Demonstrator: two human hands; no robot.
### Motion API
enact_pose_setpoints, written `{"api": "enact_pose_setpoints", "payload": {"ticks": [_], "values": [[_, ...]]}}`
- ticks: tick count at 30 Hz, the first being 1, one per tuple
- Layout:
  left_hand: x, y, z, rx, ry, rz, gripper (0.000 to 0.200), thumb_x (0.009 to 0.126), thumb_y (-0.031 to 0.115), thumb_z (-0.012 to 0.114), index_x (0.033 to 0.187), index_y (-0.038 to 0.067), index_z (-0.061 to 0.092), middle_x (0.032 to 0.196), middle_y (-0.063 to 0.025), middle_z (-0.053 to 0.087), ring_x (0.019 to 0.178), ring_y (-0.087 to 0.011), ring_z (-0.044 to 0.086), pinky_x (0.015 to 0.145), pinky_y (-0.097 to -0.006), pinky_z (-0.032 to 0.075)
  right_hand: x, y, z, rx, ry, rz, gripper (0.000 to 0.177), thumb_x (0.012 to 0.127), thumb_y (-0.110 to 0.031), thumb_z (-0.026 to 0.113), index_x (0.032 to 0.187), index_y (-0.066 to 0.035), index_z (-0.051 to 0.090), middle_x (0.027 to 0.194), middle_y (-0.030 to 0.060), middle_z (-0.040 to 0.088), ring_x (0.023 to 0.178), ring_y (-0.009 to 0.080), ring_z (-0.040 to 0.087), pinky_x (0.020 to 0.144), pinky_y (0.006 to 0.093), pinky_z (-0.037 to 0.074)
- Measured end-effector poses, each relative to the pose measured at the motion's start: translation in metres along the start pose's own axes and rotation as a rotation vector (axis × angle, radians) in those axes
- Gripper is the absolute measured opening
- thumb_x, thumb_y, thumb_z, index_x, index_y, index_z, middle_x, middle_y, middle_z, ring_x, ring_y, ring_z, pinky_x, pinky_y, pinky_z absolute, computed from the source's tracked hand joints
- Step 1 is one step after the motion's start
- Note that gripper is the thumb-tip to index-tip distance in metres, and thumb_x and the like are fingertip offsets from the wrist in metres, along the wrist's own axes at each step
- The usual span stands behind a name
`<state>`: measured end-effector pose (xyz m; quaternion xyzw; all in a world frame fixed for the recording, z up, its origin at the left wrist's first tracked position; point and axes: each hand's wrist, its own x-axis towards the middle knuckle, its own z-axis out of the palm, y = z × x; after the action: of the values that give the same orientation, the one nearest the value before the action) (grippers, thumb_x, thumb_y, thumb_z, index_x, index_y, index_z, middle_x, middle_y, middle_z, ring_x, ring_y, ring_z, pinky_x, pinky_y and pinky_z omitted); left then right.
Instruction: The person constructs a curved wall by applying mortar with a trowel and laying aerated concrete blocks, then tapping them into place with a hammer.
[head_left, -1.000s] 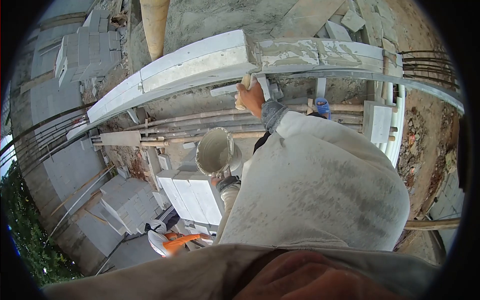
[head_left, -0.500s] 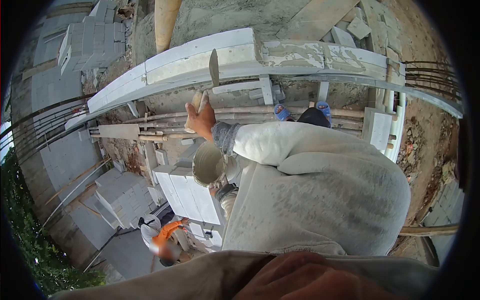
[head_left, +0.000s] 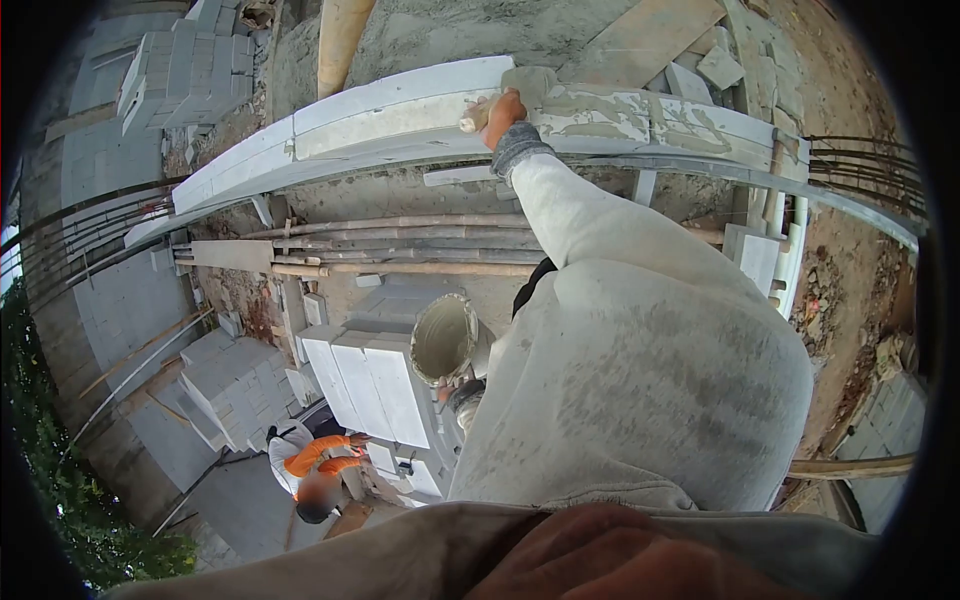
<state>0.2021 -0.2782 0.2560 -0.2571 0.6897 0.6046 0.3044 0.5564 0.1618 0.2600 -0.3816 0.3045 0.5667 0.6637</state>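
Note:
My right hand (head_left: pixel 505 115) is closed around the wooden handle of a trowel (head_left: pixel 532 84). Its mortar-grey blade lies on top of the block wall (head_left: pixel 400 112), by the step where a higher white block meets the lower, mortar-smeared course (head_left: pixel 600 112). Down by my body, my left hand (head_left: pixel 450 388) grips a bucket (head_left: pixel 444 340), mostly with its fingers hidden behind the rim. Grey mortar coats the bucket's inside, and its mouth is tilted toward me.
Bamboo poles (head_left: pixel 420 235) run along the near side of the wall. White blocks (head_left: pixel 370 385) are stacked left of the bucket. A co-worker in orange sleeves (head_left: pixel 310 460) bends at lower left. Rebar (head_left: pixel 865 165) sticks out at right. A thick bamboo post (head_left: pixel 340 45) stands beyond the wall.
My right hand has swung the trowel up and to the right, from over the poles onto the wall. The bucket has shifted slightly right and down with my left hand.

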Motion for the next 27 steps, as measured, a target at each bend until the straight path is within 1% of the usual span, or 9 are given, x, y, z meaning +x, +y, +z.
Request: {"api": "enact_pose_setpoints", "payload": {"ticks": [2,4,8,11,13,15,17,20,27], "values": [[0.000,0.000,-0.003,0.003,0.011,0.004,0.047,0.084,0.024,0.043,0.127,0.006,0.042,0.130,-0.0139,0.037,0.118,-0.0307,0.040,0.092,-0.0573,0.044,0.010,0.013,0.006,0.029,-0.047,0.058,0.048,0.091,-0.043,0.042,0.118,-0.004,0.037,0.099,0.0145,0.050,0.080,0.0314,0.053,0.073,0.0487,0.047],[-0.001,0.003,-0.007,0.006,0.023,0.014,0.046,0.084,0.024,0.043,0.127,0.006,0.042,0.130,-0.0138,0.037,0.117,-0.0306,0.040,0.092,-0.0571,0.044,-0.051,0.024,0.018,0.018,-0.086,0.092,0.047,0.091,-0.042,0.041,0.118,-0.004,0.037,0.098,0.0148,0.050,0.080,0.0315,0.053,0.073,0.0493,0.046],[0.000,0.000,-0.011,-0.013,0.034,0.005,0.046,0.084,0.024,0.043,0.126,0.006,0.042,0.130,-0.0135,0.038,0.117,-0.0304,0.040,0.092,-0.0568,0.044,-0.141,0.063,-0.004,-0.303,-0.260,0.275,0.044,0.088,-0.041,0.047,0.112,-0.005,0.042,0.086,0.0111,0.051,0.059,0.0259,0.055,0.055,0.0435,0.049],[0.003,-0.003,-0.017,-0.035,0.043,0.004,0.045,0.084,0.024,0.044,0.126,0.006,0.043,0.130,-0.0133,0.038,0.116,-0.0302,0.040,0.093,-0.0565,0.044,-0.183,0.045,-0.043,-0.614,-0.440,0.219,0.041,0.084,-0.040,0.053,0.105,-0.005,0.045,0.077,0.0081,0.051,0.051,0.0213,0.054,0.047,0.0393,0.047],[0.006,-0.009,-0.020,-0.066,0.046,-0.002,0.045,0.084,0.024,0.044,0.126,0.006,0.043,0.129,-0.0132,0.038,0.116,-0.0301,0.040,0.093,-0.0563,0.044,-0.189,0.017,-0.055,-0.710,-0.400,0.176,0.038,0.082,-0.038,0.056,0.102,-0.006,0.047,0.075,0.0070,0.052,0.053,0.0188,0.054,0.047,0.0372,0.047],[0.009,-0.018,-0.021,-0.095,0.045,-0.008,0.045,0.084,0.024,0.044,0.125,0.006,0.043,0.129,-0.0131,0.038,0.116,-0.0300,0.041,0.093,-0.0561,0.044,-0.150,-0.001,-0.076,-0.483,-0.454,0.176,0.032,0.082,-0.035,0.054,0.100,-0.009,0.050,0.071,0.0038,0.049,0.048,0.0180,0.052,0.047,0.0346,0.047],[0.010,-0.028,-0.021,-0.113,0.031,-0.023,0.045,0.084,0.024,0.044,0.125,0.006,0.043,0.129,-0.0130,0.038,0.116,-0.0299,0.041,0.093,-0.0559,0.044,-0.125,-0.036,-0.087,-0.037,-0.605,0.513,0.032,0.083,-0.035,0.050,0.101,-0.008,0.052,0.067,0.0013,0.049,0.047,0.0138,0.050,0.046,0.0304,0.045],[0.007,-0.040,-0.015,-0.144,-0.023,-0.058,0.042,0.084,0.024,0.044,0.123,0.006,0.045,0.127,-0.0120,0.040,0.114,-0.0298,0.041,0.092,-0.0550,0.044,-0.119,-0.076,-0.099,0.145,-0.889,0.824,0.035,0.084,-0.033,0.048,0.104,-0.005,0.052,0.062,-0.0012,0.048,0.044,0.0099,0.048,0.042,0.0255,0.043],[-0.008,-0.053,0.024,-0.166,-0.134,-0.073,0.038,0.082,0.023,0.049,0.118,0.010,0.049,0.119,-0.0095,0.046,0.107,-0.0302,0.045,0.092,-0.0530,0.042,-0.162,-0.096,-0.088,0.012,-1.130,1.127,0.036,0.082,-0.029,0.047,0.105,-0.001,0.042,0.058,0.0037,0.052,0.037,0.0113,0.051,0.033,0.0267,0.048]]}}
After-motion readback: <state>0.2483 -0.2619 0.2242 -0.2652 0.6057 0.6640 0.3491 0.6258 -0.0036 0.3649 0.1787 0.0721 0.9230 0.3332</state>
